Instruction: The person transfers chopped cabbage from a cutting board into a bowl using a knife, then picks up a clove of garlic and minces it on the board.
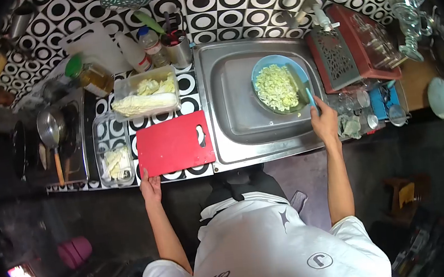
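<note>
Nearest the camera is your white shirt point(253, 242), its front marked with dark printing. Your right hand point(325, 120) is closed around the blue handle of the knife point(310, 99), at the right rim of the blue bowl point(272, 59). The knife's blade reaches into the bowl, against the chopped pale-green leaves point(275, 88) heaped there. The bowl sits in the steel sink point(236, 117), towards its right side.

Your left hand point(151, 186) is at the near left corner of the red cutting board point(171, 143), thumb and fingers at its edge; whether they clamp it or merely touch it, I cannot tell. The board lies on the patterned counter point(187, 85) just left of the sink, its handle slot to the right (a few small wet-looking specks are noted on its surface).

Beyond the board, a clear tub point(179, 106) holds a long cut of pale cabbage point(145, 104) and looser leaves. To the board's left, a second clear container point(102, 168) holds more pale pieces. Further left, a skimmer point(48, 126) with a wooden handle rests on the stove point(76, 147). Right of the sink stands a red dish rack point(359, 32), with glassware nearby.
</note>
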{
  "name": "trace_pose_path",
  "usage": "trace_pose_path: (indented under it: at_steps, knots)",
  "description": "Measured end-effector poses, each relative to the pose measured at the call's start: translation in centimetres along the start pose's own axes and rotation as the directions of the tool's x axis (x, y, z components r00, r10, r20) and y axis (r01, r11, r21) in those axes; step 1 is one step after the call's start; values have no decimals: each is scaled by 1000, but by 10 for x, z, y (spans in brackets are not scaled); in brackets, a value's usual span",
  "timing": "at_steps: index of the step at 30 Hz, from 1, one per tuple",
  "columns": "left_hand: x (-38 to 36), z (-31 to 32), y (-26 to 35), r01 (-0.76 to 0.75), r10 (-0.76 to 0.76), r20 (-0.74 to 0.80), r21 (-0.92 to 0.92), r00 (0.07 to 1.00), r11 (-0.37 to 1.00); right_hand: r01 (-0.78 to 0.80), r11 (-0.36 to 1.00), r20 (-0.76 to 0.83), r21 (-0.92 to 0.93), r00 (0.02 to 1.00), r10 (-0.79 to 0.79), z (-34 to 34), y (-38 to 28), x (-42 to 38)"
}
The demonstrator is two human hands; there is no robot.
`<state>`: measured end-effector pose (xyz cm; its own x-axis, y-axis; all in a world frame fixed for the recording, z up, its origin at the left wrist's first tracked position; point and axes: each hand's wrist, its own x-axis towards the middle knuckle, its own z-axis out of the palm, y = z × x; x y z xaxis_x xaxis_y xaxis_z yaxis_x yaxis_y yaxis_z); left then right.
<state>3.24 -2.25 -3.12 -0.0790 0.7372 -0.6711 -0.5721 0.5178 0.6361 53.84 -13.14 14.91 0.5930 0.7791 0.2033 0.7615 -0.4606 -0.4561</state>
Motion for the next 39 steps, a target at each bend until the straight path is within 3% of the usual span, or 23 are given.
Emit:
trace_pose_path:
  at_steps: [2, 3, 5, 6, 8, 13, 16, 18, 20, 22, 24, 26, 27, 28, 29, 30, 31, 33, 35, 36, 38, 39]
  knots:
    - [0, -6, 3, -8, -4, -123, -98, 992, 995, -81, 995, 41, -52, 996, 83, 2, -18, -1]
    - [3, -10, 1, 7, -16, -101, -88, 995, 996, -75, 994, 87, -82, 993, 82, 5, -23, -4]
    - [5, -18, -9, -118, 91, -210, -124, 973, 985, -44, 992, 169, -120, 984, 64, 9, -30, -13]
    - [4, -20, -12, -104, 78, -202, -123, 976, 987, -53, 990, 163, -132, 984, 74, 6, -40, -16]
    - [2, -23, -16, -186, 157, -183, -155, 970, 970, -72, 981, 323, -182, 938, 129, -5, -61, -21]
    - [-30, 4, -8, -313, 281, -283, -73, 917, 947, -41, 990, 333, -138, 939, 85, -19, -45, -9]
    - [-47, 20, -5, -276, 262, -346, 11, 901, 961, -79, 977, 195, -200, 974, 118, -18, -33, 8]
    - [-53, 23, -10, -306, 342, -266, 168, 901, 937, -58, 966, 214, -254, 970, 115, -22, -33, 10]
    - [-70, 43, -11, -325, 367, -266, 187, 891, 927, -35, 934, 328, -357, 931, 160, -30, -39, 6]
    - [-82, 57, -19, -431, 479, -97, 309, 873, 848, -14, 935, 373, -353, 915, 154, -46, -46, 3]
    - [-92, 75, -31, -479, 521, -79, 297, 850, 826, 50, 954, 497, -294, 861, 108, -59, -42, 5]
    - [-103, 98, -48, -499, 467, 181, 389, 866, 775, 105, 960, 506, -259, 861, 42, -69, -31, 12]
    - [-113, 123, -60, -503, 456, 213, 415, 864, 758, 148, 959, 512, -240, 859, -5, -72, -23, 17]
    - [-121, 145, -75, -563, 459, 327, 487, 826, 668, 152, 962, 515, -228, 857, -13, -72, -13, 24]
    - [-131, 167, -90, -535, 339, 420, 566, 842, 627, 194, 961, 440, -198, 894, -89, -71, -4, 32]
    - [-133, 188, -110, -646, 279, 586, 641, 761, 415, 237, 956, 364, -175, 918, -160, -70, 7, 38]
    - [-152, 223, -123, -692, 185, 686, 604, 704, 396, 254, 941, 386, -222, 909, -154, -68, 16, 43]
    - [-143, 265, -178, -872, 47, 875, 474, 482, 120, 295, 934, 452, -204, 874, -177, -67, 30, 45]
    - [-158, 313, -218, -915, 79, 918, 395, 389, -84, 357, 920, 541, -160, 812, -221, -68, 42, 44]
    - [-159, 330, -236, -908, 88, 911, 409, 402, -87, 381, 915, 570, -131, 784, -245, -70, 48, 40]
    - [-156, 361, -262, -850, 103, 903, 427, 417, -307, 436, 895, 577, -96, 757, -307, -82, 59, 41]
    - [-152, 370, -272, -836, 166, 895, 447, 415, -319, 443, 895, 585, -44, 738, -336, -86, 65, 43]
